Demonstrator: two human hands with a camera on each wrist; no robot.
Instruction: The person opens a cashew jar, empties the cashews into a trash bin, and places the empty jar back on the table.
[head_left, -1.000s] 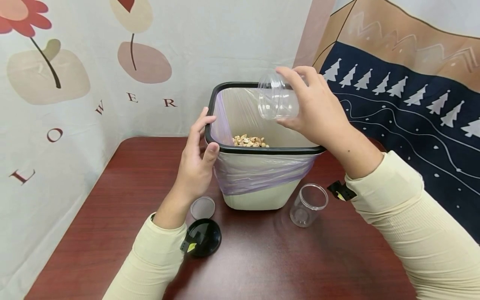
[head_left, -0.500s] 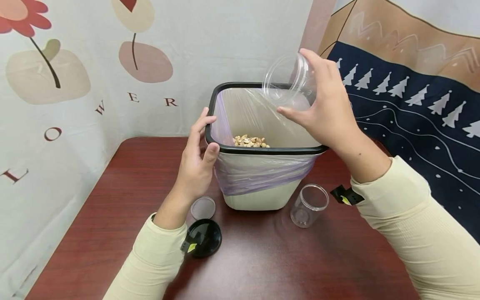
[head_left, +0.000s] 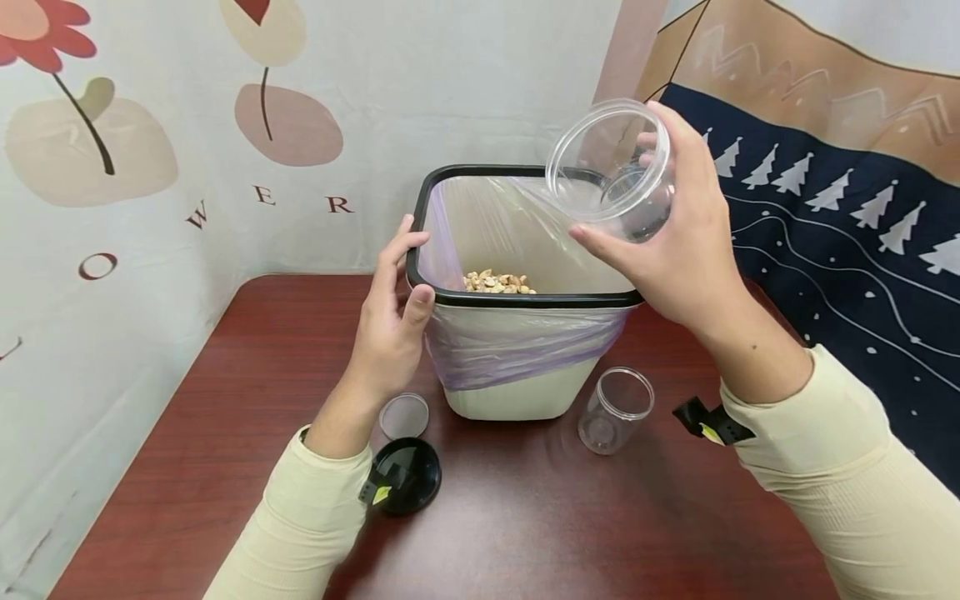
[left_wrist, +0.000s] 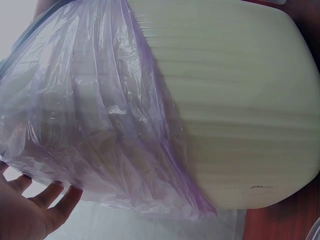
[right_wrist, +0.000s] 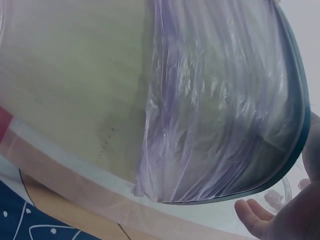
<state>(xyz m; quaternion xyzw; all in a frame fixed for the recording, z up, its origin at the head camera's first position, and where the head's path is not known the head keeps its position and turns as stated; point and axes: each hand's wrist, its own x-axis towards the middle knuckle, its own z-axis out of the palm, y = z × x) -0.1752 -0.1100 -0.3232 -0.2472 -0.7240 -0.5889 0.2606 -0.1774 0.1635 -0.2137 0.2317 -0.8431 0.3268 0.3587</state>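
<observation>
The right hand [head_left: 675, 242] held a clear plastic jar [head_left: 611, 171] tipped on its side above the far right corner of the bin [head_left: 517, 392], fingers and thumb wrapped around the jar's body, its open mouth facing left. The jar looked empty, so it was probably light, stiff and a little slippery, best gripped around the middle as here. The left hand [head_left: 390, 333] rested on the bin's near left rim, thumb and fingers curled over the black edge. Nuts [head_left: 498, 282] lay inside the purple bag liner [head_left: 517, 346]. On the tabletop [head_left: 525, 517] stood a second open jar [head_left: 615, 410], a small lid [head_left: 403, 416] and a black lid [head_left: 408, 475].
</observation>
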